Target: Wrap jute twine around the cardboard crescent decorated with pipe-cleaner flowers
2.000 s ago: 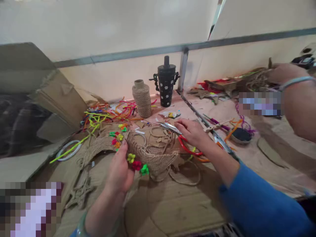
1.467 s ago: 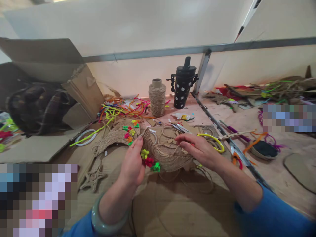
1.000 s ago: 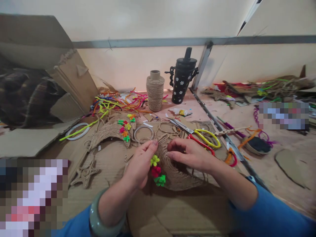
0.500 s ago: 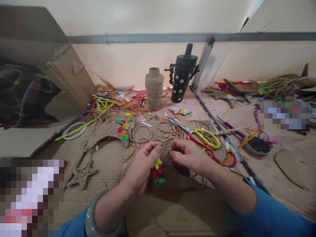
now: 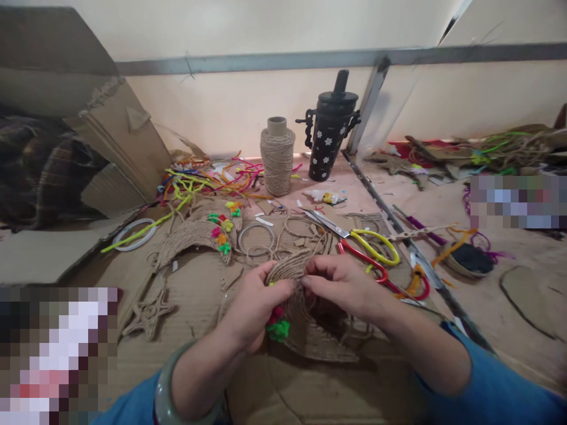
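Observation:
A curved piece wrapped in brown twine (image 5: 290, 265), with red, green and yellow fuzzy flowers at its left side, is held between both hands. My left hand (image 5: 254, 304) grips it from the left, thumb lying across the twine. The thumb and fingers of my right hand (image 5: 339, 283) pinch at the twine beside that thumb. Below the hands the lower part of the piece reaches right, its end partly shaded. Left of my hands lie other twine crescents (image 5: 190, 239) with coloured flowers, and a twine star (image 5: 149, 313).
Scissors (image 5: 345, 236) with red and yellow handles lie beyond my right hand. A twine spool (image 5: 277, 159) and a black flowered tumbler (image 5: 328, 136) stand at the back. Coloured pipe cleaners (image 5: 181, 189) and a cardboard box (image 5: 128, 136) are at the left.
The twine piece has turned in my hands, and its lower part now shows at the right. The fingertips of both hands have come closer together.

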`<state>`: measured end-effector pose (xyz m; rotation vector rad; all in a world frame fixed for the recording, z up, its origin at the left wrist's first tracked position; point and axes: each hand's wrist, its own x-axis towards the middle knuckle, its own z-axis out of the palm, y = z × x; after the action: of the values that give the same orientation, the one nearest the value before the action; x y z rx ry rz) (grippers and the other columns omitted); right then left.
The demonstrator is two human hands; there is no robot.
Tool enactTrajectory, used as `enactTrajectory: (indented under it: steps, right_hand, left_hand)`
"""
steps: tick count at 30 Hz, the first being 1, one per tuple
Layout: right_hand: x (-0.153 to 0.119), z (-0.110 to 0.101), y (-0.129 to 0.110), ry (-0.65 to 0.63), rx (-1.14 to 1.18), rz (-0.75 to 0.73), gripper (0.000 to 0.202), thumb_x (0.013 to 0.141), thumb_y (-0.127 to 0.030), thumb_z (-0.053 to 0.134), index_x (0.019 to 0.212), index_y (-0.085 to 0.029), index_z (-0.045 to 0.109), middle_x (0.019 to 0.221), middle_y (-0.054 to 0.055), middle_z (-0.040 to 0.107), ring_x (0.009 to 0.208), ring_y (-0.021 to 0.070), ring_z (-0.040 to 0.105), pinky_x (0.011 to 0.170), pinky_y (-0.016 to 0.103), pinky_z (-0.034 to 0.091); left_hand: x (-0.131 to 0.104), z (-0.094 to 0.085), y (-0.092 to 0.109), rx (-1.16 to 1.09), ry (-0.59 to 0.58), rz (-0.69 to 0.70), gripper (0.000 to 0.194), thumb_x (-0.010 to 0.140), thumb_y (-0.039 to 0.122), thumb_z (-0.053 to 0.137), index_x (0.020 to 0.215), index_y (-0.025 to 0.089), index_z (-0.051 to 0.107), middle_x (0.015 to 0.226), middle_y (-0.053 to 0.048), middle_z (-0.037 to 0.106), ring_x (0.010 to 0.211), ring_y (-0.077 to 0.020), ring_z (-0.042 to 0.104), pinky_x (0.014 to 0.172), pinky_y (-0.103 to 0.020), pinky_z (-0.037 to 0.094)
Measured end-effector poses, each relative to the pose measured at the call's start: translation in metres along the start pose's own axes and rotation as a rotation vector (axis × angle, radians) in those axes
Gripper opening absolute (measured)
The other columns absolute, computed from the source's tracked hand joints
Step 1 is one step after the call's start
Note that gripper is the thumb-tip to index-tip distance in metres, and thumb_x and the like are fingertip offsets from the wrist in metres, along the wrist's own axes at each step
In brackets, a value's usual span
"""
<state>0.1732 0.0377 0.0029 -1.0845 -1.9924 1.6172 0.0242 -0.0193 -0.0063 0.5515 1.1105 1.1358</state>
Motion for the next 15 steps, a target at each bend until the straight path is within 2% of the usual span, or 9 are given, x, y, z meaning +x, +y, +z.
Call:
enactTrajectory:
  steps: [10, 15]
  right_hand:
    - [-0.0005, -0.0031, 0.0023, -0.002, -0.094, -0.09, 0.015, 0.078, -0.018, 0.047, 0.065, -0.014, 0.056, 0.059, -0.002, 0.052, 0.055, 0.0086, 0.046, 0.051, 0.019, 0.034]
    - [0.0001, -0.003, -0.0011, 0.025, -0.022, -0.067, 0.016, 0.079, -0.022, 0.045, 0.071, -0.014, 0.056, 0.062, -0.001, 0.05, 0.058, 0.0097, 0.045, 0.053, 0.02, 0.035]
  left_hand:
    - [-0.0014, -0.0025, 0.0021, -0.065, -0.056, -0.021, 0.034, 0.06, 0.019, 0.072, 0.092, 0.012, 0.064, 0.071, -0.004, 0.065, 0.062, -0.0155, 0.059, 0.062, -0.025, 0.047]
    - [-0.0016, -0.0021, 0.0025, -0.064, -0.051, -0.026, 0.037, 0.06, 0.019, 0.072, 0.095, 0.012, 0.065, 0.073, -0.005, 0.065, 0.064, -0.0159, 0.06, 0.063, -0.025, 0.046]
